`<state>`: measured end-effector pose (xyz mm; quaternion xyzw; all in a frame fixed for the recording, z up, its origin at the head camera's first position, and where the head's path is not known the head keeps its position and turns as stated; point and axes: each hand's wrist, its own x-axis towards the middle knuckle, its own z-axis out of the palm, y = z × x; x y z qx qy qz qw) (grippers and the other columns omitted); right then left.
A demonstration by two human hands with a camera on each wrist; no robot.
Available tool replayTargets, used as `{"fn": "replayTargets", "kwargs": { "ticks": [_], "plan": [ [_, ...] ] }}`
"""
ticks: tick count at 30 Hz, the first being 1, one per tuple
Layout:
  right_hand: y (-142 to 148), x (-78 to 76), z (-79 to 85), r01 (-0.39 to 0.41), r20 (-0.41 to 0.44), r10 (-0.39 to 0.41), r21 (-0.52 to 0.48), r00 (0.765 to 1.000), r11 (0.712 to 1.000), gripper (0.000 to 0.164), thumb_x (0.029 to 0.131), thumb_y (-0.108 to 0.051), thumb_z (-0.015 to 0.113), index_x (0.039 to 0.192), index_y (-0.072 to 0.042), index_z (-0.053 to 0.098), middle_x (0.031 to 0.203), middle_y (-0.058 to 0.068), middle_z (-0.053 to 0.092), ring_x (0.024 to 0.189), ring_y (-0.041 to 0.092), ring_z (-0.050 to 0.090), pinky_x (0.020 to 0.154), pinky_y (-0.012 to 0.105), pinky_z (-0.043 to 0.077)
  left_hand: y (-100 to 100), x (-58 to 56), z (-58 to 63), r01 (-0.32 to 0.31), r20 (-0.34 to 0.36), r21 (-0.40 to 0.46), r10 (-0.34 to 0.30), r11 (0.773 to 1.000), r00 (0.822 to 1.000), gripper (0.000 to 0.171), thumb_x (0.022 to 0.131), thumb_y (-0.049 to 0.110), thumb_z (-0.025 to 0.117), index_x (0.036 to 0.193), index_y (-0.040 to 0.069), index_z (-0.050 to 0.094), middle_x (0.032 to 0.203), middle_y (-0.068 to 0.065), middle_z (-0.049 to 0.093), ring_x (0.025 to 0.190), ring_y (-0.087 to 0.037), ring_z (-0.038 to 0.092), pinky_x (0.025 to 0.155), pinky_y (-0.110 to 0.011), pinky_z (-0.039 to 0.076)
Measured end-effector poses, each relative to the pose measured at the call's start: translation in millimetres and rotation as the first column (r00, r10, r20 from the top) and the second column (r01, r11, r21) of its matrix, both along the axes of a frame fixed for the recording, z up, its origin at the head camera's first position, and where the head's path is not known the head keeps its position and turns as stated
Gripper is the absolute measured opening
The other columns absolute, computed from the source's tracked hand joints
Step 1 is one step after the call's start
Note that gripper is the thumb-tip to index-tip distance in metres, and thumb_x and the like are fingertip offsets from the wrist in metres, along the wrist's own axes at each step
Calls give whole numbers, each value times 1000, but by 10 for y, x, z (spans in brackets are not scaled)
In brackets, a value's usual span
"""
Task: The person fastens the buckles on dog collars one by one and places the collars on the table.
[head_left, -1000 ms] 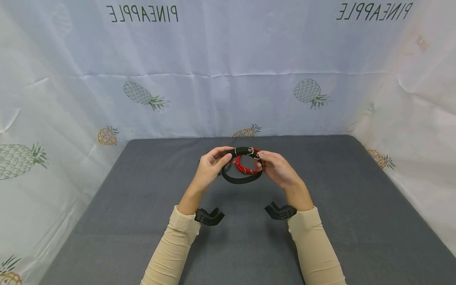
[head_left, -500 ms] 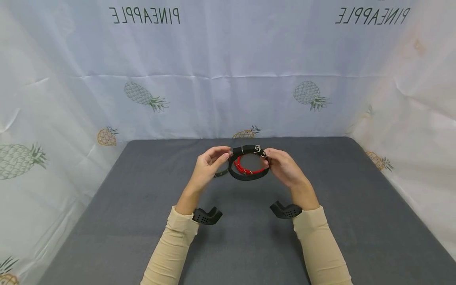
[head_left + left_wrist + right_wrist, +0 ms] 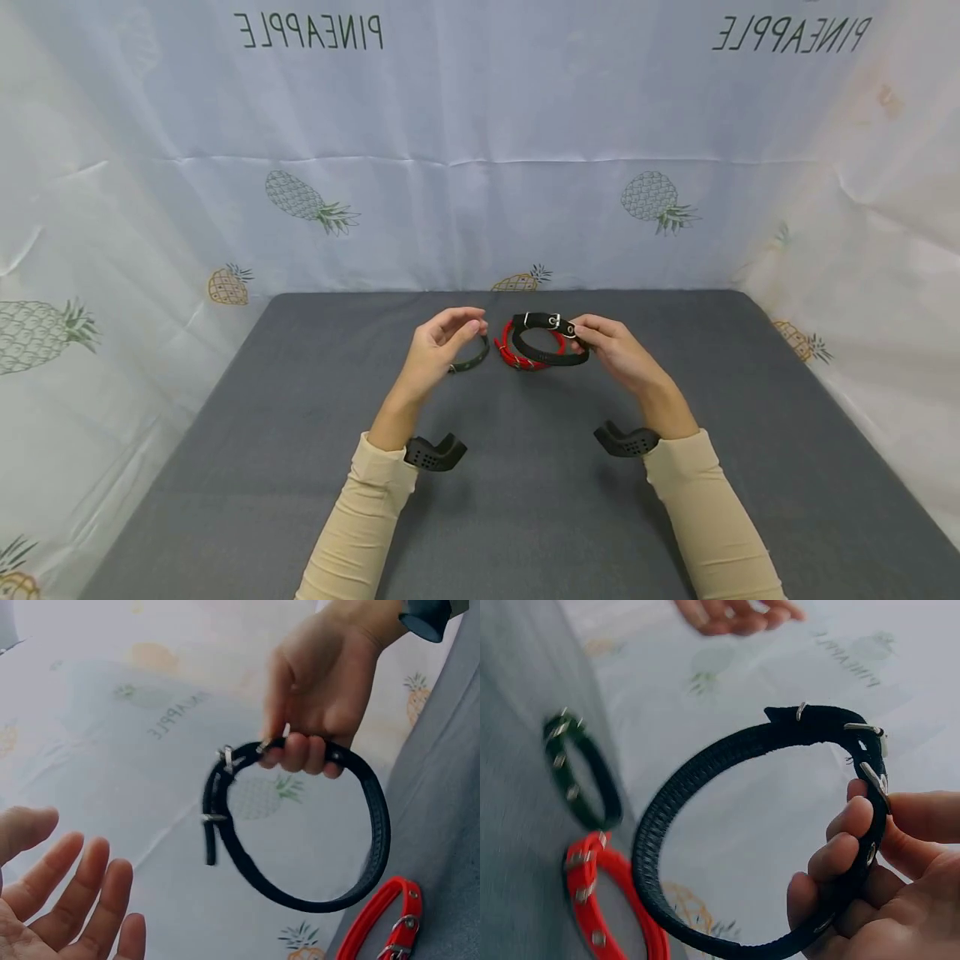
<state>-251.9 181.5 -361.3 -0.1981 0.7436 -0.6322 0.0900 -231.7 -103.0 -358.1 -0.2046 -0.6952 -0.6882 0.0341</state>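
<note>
A black buckled collar [image 3: 697, 754], closed into a loop with metal fittings, hangs in the air from my right hand [image 3: 611, 346]. In the right wrist view, the thumb and curled fingers of that hand pinch the band beside the buckle [image 3: 866, 729]. My left hand [image 3: 438, 346] is raised to the left of the collar, apart from it. In the left wrist view its fingers [image 3: 90, 900] are loosely spread and hold nothing. Behind the black loop, a red collar [image 3: 592, 900] lies on the table.
A dark green studded collar [image 3: 581, 769] lies on the grey table [image 3: 480, 517] left of the red one, partly hidden by the left hand in the head view. A white curtain with pineapple prints [image 3: 480, 125] stands behind the table.
My right hand has moved to the right with the black collar, away from the left hand. The left hand has let go of it, and the green collar has come into view.
</note>
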Motion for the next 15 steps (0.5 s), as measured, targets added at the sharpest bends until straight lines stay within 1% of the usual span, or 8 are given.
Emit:
{"fn": "replayTargets", "kwargs": {
  "ticks": [1, 5, 6, 9, 11, 12, 15],
  "plan": [
    [13, -8, -5, 16, -6, -15, 35, 1000, 999, 27, 104, -21, 43, 106, 2, 58, 83, -8, 54, 81, 11, 48, 80, 28, 41, 0, 0, 0, 0, -1, -3, 0, 1000, 1000, 28, 97, 13, 58, 121, -1, 60, 111, -18, 65, 97, -1, 64, 102, -25, 50],
    [77, -43, -35, 76, -32, -72, 162, 997, 984, 33, 104, -20, 42, 112, 10, 55, 85, -8, 56, 84, 10, 51, 85, 30, 43, -2, -2, -3, 4, -3, -10, -4, 1000, 1000, 28, 97, 13, 57, 120, -2, 60, 107, -9, 67, 97, 0, 64, 100, -24, 50],
    [95, -54, -43, 95, -40, -89, 188, 995, 978, 33, 104, -19, 42, 113, 10, 55, 86, -7, 56, 84, 9, 51, 86, 30, 43, -3, -3, -5, 7, -6, -10, -7, 1000, 1000, 28, 97, 13, 57, 121, -2, 60, 106, -8, 67, 97, 0, 64, 100, -24, 50],
    [158, -79, -62, 130, -63, -118, 242, 991, 962, 34, 104, -19, 42, 116, 11, 55, 88, -5, 56, 86, 8, 50, 87, 30, 41, -4, -5, -11, 13, -12, -12, -13, 1000, 1000, 29, 97, 14, 57, 121, -3, 60, 103, 2, 67, 97, 0, 63, 100, -24, 50],
    [200, -87, -64, 151, -76, -135, 269, 988, 951, 35, 104, -20, 42, 119, 9, 56, 91, -4, 56, 87, 6, 50, 87, 28, 42, -5, -4, -14, 16, -15, -12, -17, 1000, 1000, 29, 98, 14, 56, 121, -3, 59, 107, -7, 67, 97, 0, 63, 101, -25, 50],
    [219, -90, -65, 163, -86, -144, 285, 986, 945, 36, 104, -20, 42, 120, 9, 56, 92, -3, 56, 87, 6, 50, 86, 27, 42, -5, -4, -14, 17, -15, -14, -17, 1000, 1000, 29, 98, 14, 56, 122, -2, 59, 108, -9, 67, 99, -2, 64, 101, -25, 50],
    [282, -95, -80, 199, -113, -171, 331, 979, 923, 38, 104, -21, 42, 124, 8, 57, 101, 7, 61, 88, 3, 53, 88, 29, 45, -7, -3, -18, 19, -12, -17, -19, 1000, 1000, 29, 98, 15, 56, 122, -1, 59, 108, -8, 67, 105, -14, 65, 101, -26, 50]
  ]
}}
